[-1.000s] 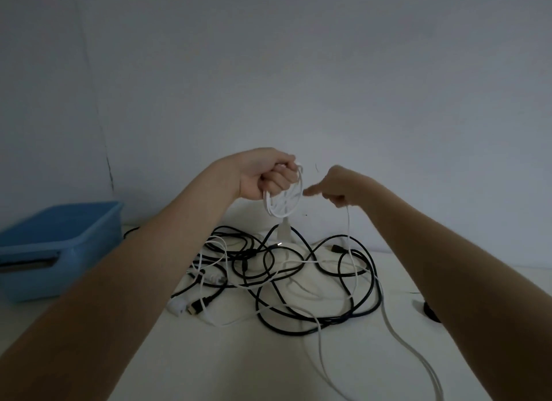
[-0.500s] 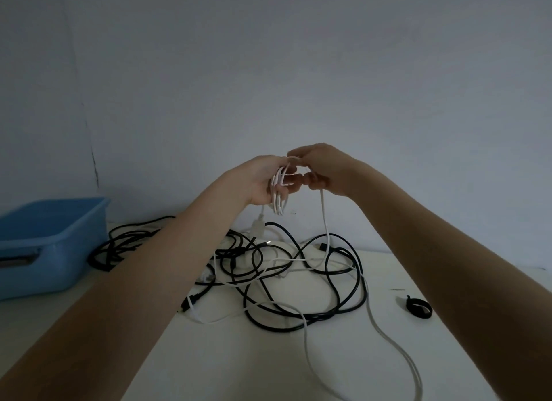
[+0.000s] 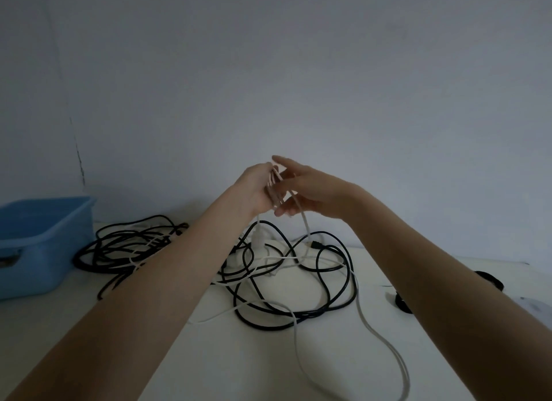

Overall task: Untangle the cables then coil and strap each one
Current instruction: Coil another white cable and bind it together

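Observation:
My left hand [image 3: 257,188] holds a small coil of white cable [image 3: 275,188] raised above the table. My right hand [image 3: 301,188] is right beside it, fingers spread around the coil, with the cable's free length running down from it. That white cable [image 3: 367,326] trails down over the table toward me. Below the hands lies a tangle of black cables [image 3: 298,281] mixed with white ones. A second bundle of black cable [image 3: 125,248] lies to the left.
A blue plastic bin [image 3: 41,245] stands at the left on the white table [image 3: 239,356]. Black straps [image 3: 490,281] lie at the right, partly hidden by my right forearm. A plain wall rises close behind.
My right hand came in from the right to the coil and now wraps the cable around it. Both hands shifted slightly right and the view turned left, showing the second black bundle.

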`<state>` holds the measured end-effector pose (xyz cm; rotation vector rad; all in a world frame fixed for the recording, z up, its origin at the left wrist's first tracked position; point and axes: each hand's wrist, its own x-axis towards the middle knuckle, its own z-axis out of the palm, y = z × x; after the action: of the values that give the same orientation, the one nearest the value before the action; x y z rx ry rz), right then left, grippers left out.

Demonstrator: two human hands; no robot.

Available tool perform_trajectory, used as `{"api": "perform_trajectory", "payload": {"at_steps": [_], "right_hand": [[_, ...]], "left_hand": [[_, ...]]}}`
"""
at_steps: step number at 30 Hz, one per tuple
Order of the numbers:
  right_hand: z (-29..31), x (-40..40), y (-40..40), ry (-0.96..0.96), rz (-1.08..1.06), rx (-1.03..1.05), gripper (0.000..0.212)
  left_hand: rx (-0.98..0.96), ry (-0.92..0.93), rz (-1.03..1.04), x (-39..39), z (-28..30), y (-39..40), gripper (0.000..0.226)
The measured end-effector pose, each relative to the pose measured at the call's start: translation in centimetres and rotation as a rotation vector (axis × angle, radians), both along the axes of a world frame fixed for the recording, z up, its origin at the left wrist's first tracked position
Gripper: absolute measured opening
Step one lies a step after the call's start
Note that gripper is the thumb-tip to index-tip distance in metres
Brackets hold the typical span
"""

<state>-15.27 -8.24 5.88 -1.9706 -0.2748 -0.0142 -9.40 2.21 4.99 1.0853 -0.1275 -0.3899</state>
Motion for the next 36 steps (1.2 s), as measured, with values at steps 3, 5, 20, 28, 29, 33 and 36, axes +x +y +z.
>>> {"api": "perform_trajectory", "payload": {"at_steps": [3,5,20,28,29,33,36], "right_hand": [[-1.0,0.0,0.0,-0.119,0.021,0.077,0.071],[-1.5,0.3,-0.4,-0.166,-0.013,0.189,0.062],[-5.2,0.4,-2.7,0.171,0.251,-0.495,0.058],[2.1,4.7,-4.2,-0.199,-0.382,-1.114,0.043],[4.2,5.1,-3.8,-0.298,-0.458,-1.033,0.041],[14.3,4.3,-2.8,-0.632,-0.665,-0.494,0.034],[18.8,3.0,-1.5,-0.81,-0.723,-0.176,0.01]], "left_hand": [[-0.135,-0.014,0.101,0.3,0.9,0.4,0.028],[-0.192,-0.05,0.161,0.6,1.5,1.0,0.028],[-0.237,-0.288,-0.037,-0.2,9.5,3.5,0.041],[0.077,-0.249,-0.412,-3.1,10.1,2.9,0.039],[0.117,-0.259,-0.422,-3.4,10.3,2.7,0.038],[0.179,-0.314,-0.395,-4.1,11.4,2.4,0.038],[0.09,-0.323,-0.356,-4.1,12.4,2.4,0.038]]}}
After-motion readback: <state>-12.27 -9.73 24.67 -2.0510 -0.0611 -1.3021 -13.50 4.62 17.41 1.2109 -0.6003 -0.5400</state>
